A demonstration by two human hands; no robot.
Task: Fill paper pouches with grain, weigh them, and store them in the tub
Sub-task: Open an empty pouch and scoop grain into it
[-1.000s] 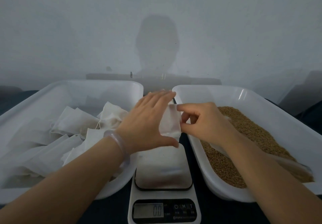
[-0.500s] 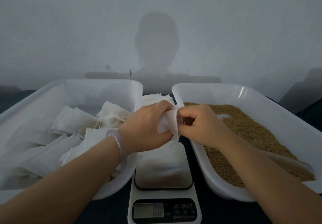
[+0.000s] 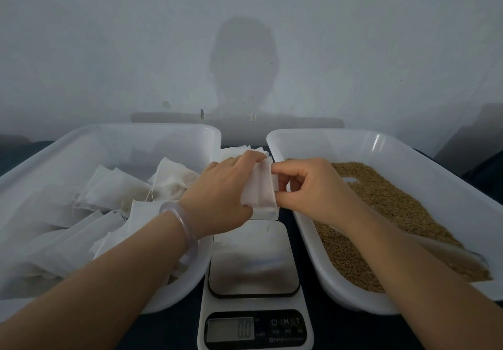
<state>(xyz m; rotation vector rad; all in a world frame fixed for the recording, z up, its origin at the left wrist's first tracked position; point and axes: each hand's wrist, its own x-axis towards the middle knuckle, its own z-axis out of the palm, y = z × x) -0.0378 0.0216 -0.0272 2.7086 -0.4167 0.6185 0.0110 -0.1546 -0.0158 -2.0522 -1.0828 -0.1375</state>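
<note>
An empty white paper pouch [image 3: 258,190] hangs above the far end of the kitchen scale [image 3: 251,261], held between both hands. My left hand [image 3: 221,197] grips its left side with curled fingers. My right hand [image 3: 310,189] pinches its right edge and pulls the mouth apart. A thin string dangles from the pouch. The scale's plate is bare and its display [image 3: 230,329] reads 0.0. Brown grain [image 3: 386,213] fills the right tub [image 3: 307,137], with a clear scoop [image 3: 446,251] lying in it. The left tub [image 3: 136,132] holds several filled pouches [image 3: 119,186].
A stack of flat empty pouches [image 3: 236,151] lies between the two tubs, behind my hands. A grey wall stands close behind the tubs. The tabletop is dark.
My left hand went from flat against the pouch to curled round it. Both hands now spread the pouch's opening, a little higher and further from me.
</note>
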